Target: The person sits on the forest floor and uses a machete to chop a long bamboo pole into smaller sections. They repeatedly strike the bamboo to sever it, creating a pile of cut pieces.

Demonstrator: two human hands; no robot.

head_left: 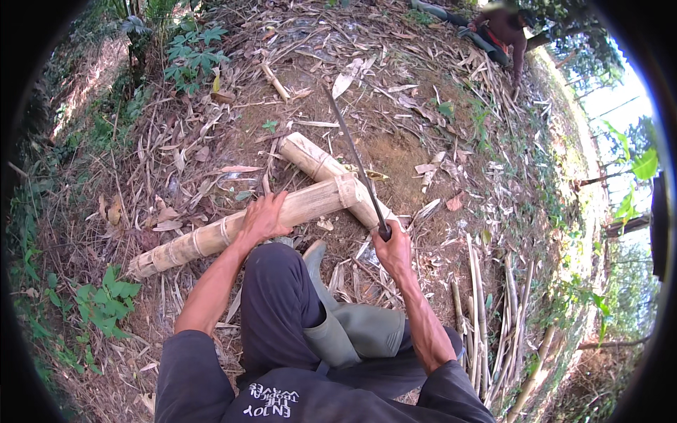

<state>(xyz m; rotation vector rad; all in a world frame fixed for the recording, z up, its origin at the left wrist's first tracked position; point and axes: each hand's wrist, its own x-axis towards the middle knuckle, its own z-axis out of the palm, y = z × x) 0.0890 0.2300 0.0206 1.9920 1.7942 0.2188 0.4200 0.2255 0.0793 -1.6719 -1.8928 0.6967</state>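
Ground first: a slope of bare brown earth (395, 151) fills the centre of the frame, littered with dry leaves and bamboo husks, green plants (189, 56) at upper left. No pots, baskets or boxes anywhere, so nothing holding anything.

Across the middle lies the long bamboo pole (211, 236), pale and thick, running from lower left up to centre, its cut end resting on a shorter bamboo piece (317, 163) that crosses beneath it. At lower right, a bundle of thin bamboo strips (486, 317) lies on the ground.

Top right corner, another person (502, 32) crouches, well apart.

Down at bottom centre, a bent knee in dark trousers and a green rubber boot (345, 328).

Now the blade: a long narrow machete (356, 166) stands raised, its tip toward upper centre. The right hand (393, 248) is clenched tight round its handle. The left hand (264, 217) presses on the long bamboo pole, fingers curled over its top.
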